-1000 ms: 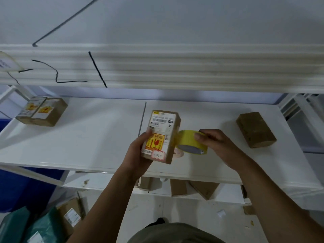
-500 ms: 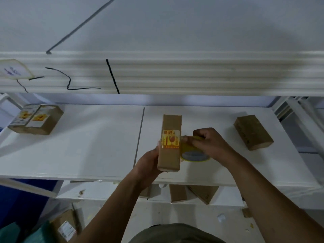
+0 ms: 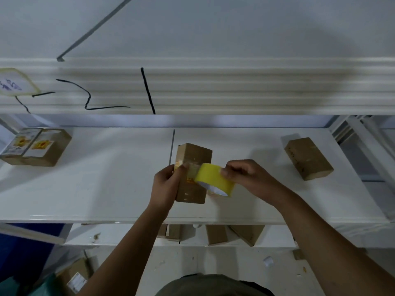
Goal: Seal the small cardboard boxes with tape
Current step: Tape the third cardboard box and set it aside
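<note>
Small cardboard box [image 3: 194, 154] stands on end between my hands, over the front part of the white shelf [image 3: 96, 189]; whether its lower end touches the board I cannot tell. My left hand [image 3: 164, 184] is wrapped around its left side, and my thumb [image 3: 182, 167] pins the free end of the tape against the facing panel. My right hand [image 3: 245, 174] is curled around the yellow tape roll [image 3: 213, 178], which sits just beside the box's right edge. 1 short clear strip [image 3: 193, 169] is stretched from the roll to my thumb.

As I judge it, I am laying a band across the middle of the box. To do it well I should press hard with the thumb so the end does not lift. I should also hold the roll close to the cardboard and carry the strip taut and square round the right corner. Slack would let it wrinkle or stick to itself; pulling too hard could twist the box in my grip.

Further out, 1 plain brown box [image 3: 308, 159] lies on the shelf to the right, well apart, and 2 labelled boxes [image 3: 36, 146] sit together at the far left. More boxes [image 3: 215, 235] show on the lower shelf beneath.
</note>
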`<state>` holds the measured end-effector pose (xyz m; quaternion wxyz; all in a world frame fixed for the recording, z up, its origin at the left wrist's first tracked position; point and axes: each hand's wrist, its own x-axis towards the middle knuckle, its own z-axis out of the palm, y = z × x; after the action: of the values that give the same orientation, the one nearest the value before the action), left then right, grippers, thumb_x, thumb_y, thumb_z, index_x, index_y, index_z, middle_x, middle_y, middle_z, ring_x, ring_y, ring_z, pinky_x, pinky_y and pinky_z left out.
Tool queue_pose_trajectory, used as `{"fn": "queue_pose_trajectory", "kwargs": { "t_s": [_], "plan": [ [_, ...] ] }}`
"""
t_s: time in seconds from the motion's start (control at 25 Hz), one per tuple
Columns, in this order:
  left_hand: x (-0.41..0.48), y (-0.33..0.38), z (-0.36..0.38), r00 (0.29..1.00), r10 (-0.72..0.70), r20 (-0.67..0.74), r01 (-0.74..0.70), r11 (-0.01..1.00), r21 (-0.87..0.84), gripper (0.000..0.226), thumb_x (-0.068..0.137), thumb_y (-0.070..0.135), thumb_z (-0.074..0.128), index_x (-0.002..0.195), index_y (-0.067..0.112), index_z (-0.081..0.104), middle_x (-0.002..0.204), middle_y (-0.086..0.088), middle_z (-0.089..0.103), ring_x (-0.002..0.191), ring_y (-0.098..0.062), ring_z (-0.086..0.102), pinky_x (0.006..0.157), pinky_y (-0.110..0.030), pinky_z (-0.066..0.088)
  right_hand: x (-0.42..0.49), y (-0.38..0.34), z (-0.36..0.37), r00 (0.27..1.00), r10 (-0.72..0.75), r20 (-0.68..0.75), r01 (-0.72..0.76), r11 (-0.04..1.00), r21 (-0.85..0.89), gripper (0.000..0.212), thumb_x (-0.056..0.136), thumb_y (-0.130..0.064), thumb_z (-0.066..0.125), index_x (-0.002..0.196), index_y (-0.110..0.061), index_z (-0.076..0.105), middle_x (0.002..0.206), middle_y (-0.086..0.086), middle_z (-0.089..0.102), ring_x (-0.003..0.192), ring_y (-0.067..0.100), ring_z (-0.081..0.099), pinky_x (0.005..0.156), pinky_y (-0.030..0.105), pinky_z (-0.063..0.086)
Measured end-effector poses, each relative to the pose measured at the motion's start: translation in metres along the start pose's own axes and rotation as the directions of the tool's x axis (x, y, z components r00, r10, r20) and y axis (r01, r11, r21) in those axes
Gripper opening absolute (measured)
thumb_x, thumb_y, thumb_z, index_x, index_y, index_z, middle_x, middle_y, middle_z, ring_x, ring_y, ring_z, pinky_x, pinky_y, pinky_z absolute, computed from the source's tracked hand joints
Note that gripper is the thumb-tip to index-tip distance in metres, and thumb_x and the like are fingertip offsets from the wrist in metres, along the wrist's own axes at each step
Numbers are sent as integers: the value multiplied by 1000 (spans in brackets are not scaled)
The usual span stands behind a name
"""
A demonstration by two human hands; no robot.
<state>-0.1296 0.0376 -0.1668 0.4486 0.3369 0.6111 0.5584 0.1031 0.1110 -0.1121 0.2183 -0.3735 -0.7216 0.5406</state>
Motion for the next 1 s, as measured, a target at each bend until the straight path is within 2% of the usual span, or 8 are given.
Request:
{"fn": "queue_pose_trajectory", "kwargs": {
  "t_s": [0.2, 0.32, 0.44, 0.52, 0.6, 0.76, 0.88, 1.0],
  "plan": [
    [1, -8, -21, 992, -70, 108, 91, 976, -200, 48, 85, 59, 68, 104, 17, 82, 104, -22, 78, 95, -40, 78, 76, -48, 65, 9, 10, -14, 963, 72, -259, -152, 941, -303, 68, 75, -68, 80, 54, -19, 37, 54, -7, 27, 53, 11, 31, 59, 30, 30],
    [-1, -16, -17, 936, -158, 316, 272, 893, -359, 53, 99, 55, 56, 130, 15, 73, 122, -22, 73, 106, -35, 74, 85, -46, 62, 15, 17, -13, 968, 138, -208, -191, 947, -259, 70, 73, -70, 78, 53, -19, 35, 56, -4, 27, 53, 10, 31, 58, 28, 31],
    [4, -25, -16, 897, -282, 341, 410, 818, -402, 49, 102, 53, 52, 127, 18, 75, 122, -19, 75, 103, -31, 76, 83, -43, 63, 13, 22, -18, 986, 90, -144, -120, 969, -217, 64, 79, -69, 72, 57, -18, 39, 59, -4, 30, 56, 9, 34, 56, 23, 29],
    [16, -29, -22, 906, -320, 276, 401, 858, -320, 51, 104, 53, 51, 133, 15, 70, 122, -19, 76, 103, -32, 77, 79, -42, 63, 7, 34, -30, 996, 77, -37, -82, 986, -142, 55, 87, -54, 73, 66, -9, 49, 64, -3, 36, 60, 11, 38, 61, 29, 30],
    [30, -31, -25, 921, -310, 235, 356, 915, -191, 50, 106, 52, 50, 135, 15, 67, 121, -18, 77, 106, -32, 77, 79, -43, 64, 8, 47, -38, 993, 94, -74, -110, 957, -268, 46, 87, -50, 76, 74, -10, 61, 65, -4, 47, 61, 11, 46, 63, 34, 33],
    [51, -39, -11, 965, -242, 96, 239, 970, 38, 45, 102, 57, 57, 120, 19, 75, 102, -3, 82, 98, -25, 79, 70, -31, 64, 25, 73, -27, 947, 18, -321, -239, 706, -667, 34, 82, -61, 77, 87, -29, 69, 80, -11, 55, 86, 16, 58, 77, 36, 38],
    [64, -50, -2, 981, -192, 5, 190, 972, 140, 47, 102, 57, 58, 118, 16, 76, 101, -3, 81, 92, -20, 78, 65, -22, 60, 35, 95, -14, 937, -17, -350, -270, 603, -751, 48, 83, -63, 76, 120, -32, 76, 101, -3, 66, 111, 24, 61, 93, 39, 38],
    [74, -59, -2, 976, -216, -13, 212, 937, 277, 48, 102, 60, 56, 112, 17, 75, 100, -3, 79, 91, -21, 76, 70, -28, 60, 43, 112, 1, 934, -54, -354, -274, 529, -803, 44, 80, -56, 82, 110, -23, 79, 116, 11, 73, 114, 36, 64, 96, 42, 41]
  ]
}}
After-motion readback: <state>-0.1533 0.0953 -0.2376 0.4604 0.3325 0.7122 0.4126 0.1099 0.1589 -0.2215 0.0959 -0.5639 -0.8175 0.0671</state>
